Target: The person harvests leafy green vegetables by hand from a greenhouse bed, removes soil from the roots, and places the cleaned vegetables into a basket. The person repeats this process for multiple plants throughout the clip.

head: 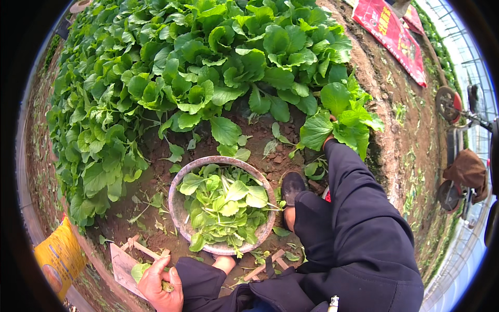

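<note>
My left hand (161, 282) is closed beside my left knee, with a leafy green piece (138, 272) between its fingers. At the right edge of the planted bed my right hand (331, 126) reaches into a leafy green plant (353, 117). Its leaves hide most of that hand, so its grip cannot be made out. Between my feet stands a round, worn basin (176, 218). Loose picked leaves (226, 206) with pale stems fill much of it, and some hang over the rim.
Dense leafy greens (202, 58) spread ahead. A wooden board on legs (122, 269) lies by my left hand, and a yellow printed bag (60, 257) is at far left. A red printed sack (393, 37) and a wheeled vehicle (450, 105) are on the right. Scattered leaves litter the soil (152, 187).
</note>
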The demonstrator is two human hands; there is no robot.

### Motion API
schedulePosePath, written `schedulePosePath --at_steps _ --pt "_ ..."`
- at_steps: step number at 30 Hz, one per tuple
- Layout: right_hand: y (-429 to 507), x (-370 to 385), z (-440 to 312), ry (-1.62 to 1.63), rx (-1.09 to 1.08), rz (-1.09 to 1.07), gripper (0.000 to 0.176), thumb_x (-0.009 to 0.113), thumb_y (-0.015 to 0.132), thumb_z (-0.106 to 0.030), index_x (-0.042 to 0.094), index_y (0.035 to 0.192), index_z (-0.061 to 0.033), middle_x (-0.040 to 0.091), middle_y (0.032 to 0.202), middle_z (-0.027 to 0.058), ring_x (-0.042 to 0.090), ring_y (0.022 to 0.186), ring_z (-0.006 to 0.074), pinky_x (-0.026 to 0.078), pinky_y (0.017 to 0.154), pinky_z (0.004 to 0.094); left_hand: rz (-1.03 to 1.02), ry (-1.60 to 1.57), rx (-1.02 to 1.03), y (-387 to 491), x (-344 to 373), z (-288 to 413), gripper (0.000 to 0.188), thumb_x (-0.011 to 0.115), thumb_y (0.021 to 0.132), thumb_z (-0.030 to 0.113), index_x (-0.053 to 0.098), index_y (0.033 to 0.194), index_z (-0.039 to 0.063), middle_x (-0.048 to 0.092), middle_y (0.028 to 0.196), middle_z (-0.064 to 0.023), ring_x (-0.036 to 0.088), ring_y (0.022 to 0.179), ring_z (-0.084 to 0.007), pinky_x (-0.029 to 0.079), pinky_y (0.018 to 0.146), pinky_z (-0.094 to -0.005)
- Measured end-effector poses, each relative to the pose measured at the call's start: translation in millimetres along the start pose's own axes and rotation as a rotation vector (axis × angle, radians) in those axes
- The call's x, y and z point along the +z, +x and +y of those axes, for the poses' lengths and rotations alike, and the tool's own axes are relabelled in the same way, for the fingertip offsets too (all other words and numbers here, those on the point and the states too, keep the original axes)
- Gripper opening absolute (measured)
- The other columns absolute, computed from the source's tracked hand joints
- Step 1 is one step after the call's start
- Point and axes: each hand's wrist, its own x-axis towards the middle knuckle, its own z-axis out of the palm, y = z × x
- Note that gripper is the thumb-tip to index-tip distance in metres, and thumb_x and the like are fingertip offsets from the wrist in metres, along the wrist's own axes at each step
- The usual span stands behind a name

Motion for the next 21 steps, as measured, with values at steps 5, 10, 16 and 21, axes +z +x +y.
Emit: schedulePosePath --at_steps 5,10,16,21 --pt "-3 -5 3 0.040 0.009 0.014 0.030 0.055 0.087 -0.014 0.060 0.116 -0.0081 0.059 0.113 0.0117 0.059 0.103 0.0261 0.047 0.091 0.0371 -0.005 0.027 -0.006 0 0 6 0.025 0.066 0.082 -0.005 0.068 0.107 -0.001 0.064 0.081 -0.0055 0.047 0.055 -0.0084 0.041 0.060 -0.0251" --pt "-10 -9 8 0.079 0.014 0.034 0.027 0.056 0.086 -0.014 0.061 0.112 -0.0077 0.061 0.107 0.0124 0.061 0.099 0.0267 0.049 0.089 0.0369 -0.026 0.055 0.017 -1 -4 12 0.027 0.066 0.080 -0.005 0.068 0.107 -0.001 0.062 0.075 -0.0056 0.049 0.056 -0.0117 0.042 0.061 -0.0272" --pt "-15 -25 11 0.149 0.034 0.067 0.024 0.056 0.085 -0.013 0.062 0.108 -0.0073 0.062 0.101 0.0133 0.064 0.093 0.0275 0.051 0.085 0.0367 -0.030 0.050 0.063 5 -4 20 0.028 0.068 0.079 -0.002 0.069 0.107 0.001 0.056 0.066 -0.0047 0.052 0.059 -0.0163 0.043 0.063 -0.0293" --pt "-19 -43 21 0.247 0.088 0.093 0.021 0.057 0.085 -0.013 0.062 0.105 -0.0069 0.064 0.096 0.0141 0.066 0.088 0.0282 0.052 0.082 0.0365 -0.066 0.059 0.060 7 -5 28 0.028 0.068 0.079 -0.001 0.069 0.107 0.001 0.054 0.063 -0.0036 0.052 0.060 -0.0170 0.044 0.063 -0.0301"
